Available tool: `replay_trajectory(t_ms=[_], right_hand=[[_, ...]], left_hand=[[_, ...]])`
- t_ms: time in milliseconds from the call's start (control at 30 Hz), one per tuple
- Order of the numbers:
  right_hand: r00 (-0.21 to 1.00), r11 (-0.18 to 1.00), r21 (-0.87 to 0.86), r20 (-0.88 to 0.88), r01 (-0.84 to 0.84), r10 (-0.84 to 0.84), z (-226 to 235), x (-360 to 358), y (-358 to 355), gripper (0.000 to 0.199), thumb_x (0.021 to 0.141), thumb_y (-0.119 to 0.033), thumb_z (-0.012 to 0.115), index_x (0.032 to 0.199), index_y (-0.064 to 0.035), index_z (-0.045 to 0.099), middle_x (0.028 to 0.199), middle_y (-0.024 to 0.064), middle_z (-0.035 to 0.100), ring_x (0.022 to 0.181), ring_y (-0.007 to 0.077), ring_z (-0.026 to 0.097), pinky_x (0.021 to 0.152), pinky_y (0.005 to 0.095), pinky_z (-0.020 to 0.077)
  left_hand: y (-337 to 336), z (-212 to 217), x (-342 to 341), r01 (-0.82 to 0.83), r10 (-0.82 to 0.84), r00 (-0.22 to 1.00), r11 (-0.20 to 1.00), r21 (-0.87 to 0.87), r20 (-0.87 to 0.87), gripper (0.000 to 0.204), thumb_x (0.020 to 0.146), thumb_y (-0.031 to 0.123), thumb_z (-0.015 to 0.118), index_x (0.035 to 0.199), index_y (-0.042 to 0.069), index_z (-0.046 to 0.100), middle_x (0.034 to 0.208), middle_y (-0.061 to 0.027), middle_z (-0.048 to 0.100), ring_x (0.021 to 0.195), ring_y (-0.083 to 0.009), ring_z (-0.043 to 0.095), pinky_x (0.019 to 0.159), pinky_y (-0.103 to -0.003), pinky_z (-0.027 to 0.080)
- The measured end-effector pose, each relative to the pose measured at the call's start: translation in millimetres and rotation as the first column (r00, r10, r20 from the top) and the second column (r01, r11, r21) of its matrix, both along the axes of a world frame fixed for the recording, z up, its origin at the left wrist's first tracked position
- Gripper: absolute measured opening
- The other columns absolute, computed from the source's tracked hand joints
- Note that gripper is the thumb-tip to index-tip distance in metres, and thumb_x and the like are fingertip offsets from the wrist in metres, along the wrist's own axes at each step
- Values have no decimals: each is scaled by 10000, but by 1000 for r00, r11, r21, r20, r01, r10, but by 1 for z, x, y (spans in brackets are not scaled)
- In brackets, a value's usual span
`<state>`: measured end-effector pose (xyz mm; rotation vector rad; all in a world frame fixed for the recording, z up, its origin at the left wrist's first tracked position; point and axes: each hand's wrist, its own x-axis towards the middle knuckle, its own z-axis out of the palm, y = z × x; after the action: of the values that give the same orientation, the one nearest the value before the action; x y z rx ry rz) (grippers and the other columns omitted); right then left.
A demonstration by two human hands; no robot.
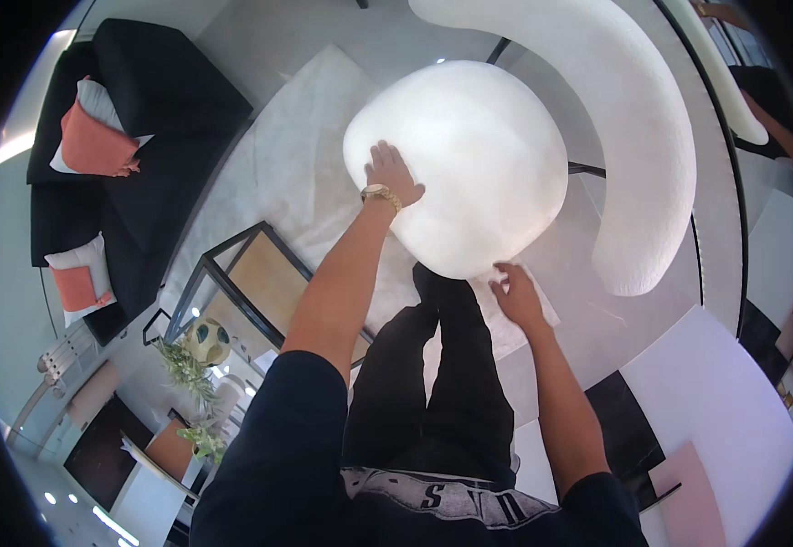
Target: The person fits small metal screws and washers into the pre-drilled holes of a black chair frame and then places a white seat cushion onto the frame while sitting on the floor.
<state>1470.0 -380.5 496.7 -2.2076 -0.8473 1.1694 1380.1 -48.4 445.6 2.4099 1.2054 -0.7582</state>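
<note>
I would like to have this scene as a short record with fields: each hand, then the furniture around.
Left hand: the hand lies spread on top of a white rounded piece of furniture; gold-coloured watch on the wrist
Right hand: the hand is at its near edge, fingers bent; contact unclear
Upper right: curved white seat
Left side: black sofa with coral and white cushions
Lower left: black-framed low table; green plant
</note>
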Motion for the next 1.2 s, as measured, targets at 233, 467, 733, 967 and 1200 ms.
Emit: replay_trajectory(t_ms=[233, 467, 733, 967, 1200], right_hand=[[950, 994, 86, 309, -67, 37, -39, 95, 93, 586, 868, -163, 731, 1399, -29, 524, 1441, 262, 484, 1282, 457, 517, 1067, 504, 466], [874, 843, -457, 237, -284, 423, -78, 145, 159, 969, 894, -426, 682, 1581, 71, 214, 1638, 337, 180, 1497, 539, 220, 1208, 538, 310], [877, 727, -552, -16, -408, 480, -46, 169, 204, 956, 852, -525, 688, 1522, 78, 369, 1606, 297, 307, 1508, 444, 275, 1193, 518, 333], [956, 981, 100, 262, -164, 133, 23, 178, 191, 568, 882, -291, 733, 1354, -11, 590, 1423, 209, 578, 1321, 390, 546, 1118, 420, 427], [385, 985, 56, 923, -161, 10, 230, 255, 179, 550, 953, -228, 713, 1443, -66, 524, 1428, 171, 572, 1323, 353, 541, 1107, 449, 422]], left_hand=[[18, -11, 40, -3, -79, 942, 970, -243, -325, 1208, 815, 643, 679, 1570, -136, 146, 1662, -341, 55, 1550, -494, 58, 1238, -531, 227], [22, -24, 7, -7, -33, 990, 960, -279, -138, 1293, 766, 650, 737, 1570, -141, 104, 1658, -351, -3, 1544, -514, -14, 1253, -529, 194], [21, -24, -13, 10, -17, 1000, 957, -288, -20, 1275, 765, 619, 749, 1574, -130, 110, 1655, -355, 7, 1540, -522, -26, 1267, -525, 139], [-17, -37, -45, -153, 158, 932, 987, -42, 325, 1161, 788, 493, 768, 1614, -27, 139, 1675, -306, 44, 1542, -519, 29, 1239, -586, 169], [-36, -15, -26, -328, 270, 841, 944, 44, 469, 1108, 798, 503, 769, 1644, 105, 174, 1688, -279, 50, 1543, -519, 39, 1215, -670, 88]])
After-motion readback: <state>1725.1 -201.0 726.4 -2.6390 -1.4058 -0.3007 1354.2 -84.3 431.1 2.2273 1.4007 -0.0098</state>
